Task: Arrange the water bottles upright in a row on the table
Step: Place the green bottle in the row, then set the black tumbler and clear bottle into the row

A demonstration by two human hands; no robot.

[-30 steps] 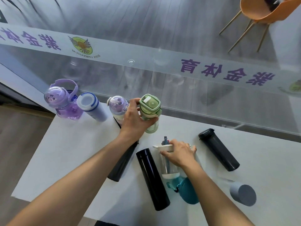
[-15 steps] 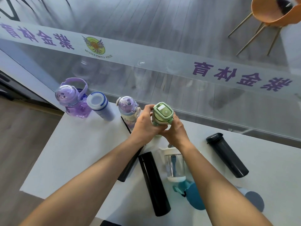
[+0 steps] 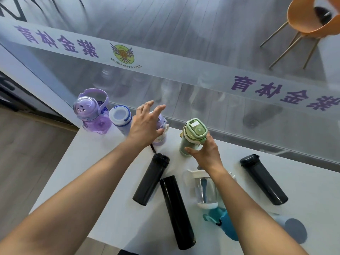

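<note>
Four bottles stand upright along the far edge of the white table (image 3: 95, 162): a purple one with a handle (image 3: 92, 115), a white one with a blue-rimmed lid (image 3: 120, 118), a small lilac one (image 3: 162, 138) and a green one (image 3: 195, 131). My left hand (image 3: 145, 124) hovers with spread fingers over the lilac bottle and hides much of it. My right hand (image 3: 206, 153) curls around the green bottle's lower body. Lying flat nearer to me are a matte dark bottle (image 3: 150, 179), a glossy black one (image 3: 177, 212) and a clear one (image 3: 204, 192).
A teal bottle (image 3: 228, 227), a dark grey bottle (image 3: 263, 179) and a pale blue-grey bottle (image 3: 294, 229) also lie on the table's right part. A glass wall with a printed band (image 3: 165, 57) runs right behind the table. Beyond it stands an orange chair (image 3: 309, 17).
My left hand let go of the green bottle and moved left, opening over the lilac bottle. My right hand left the clear bottle and now holds the green one, standing on the table.
</note>
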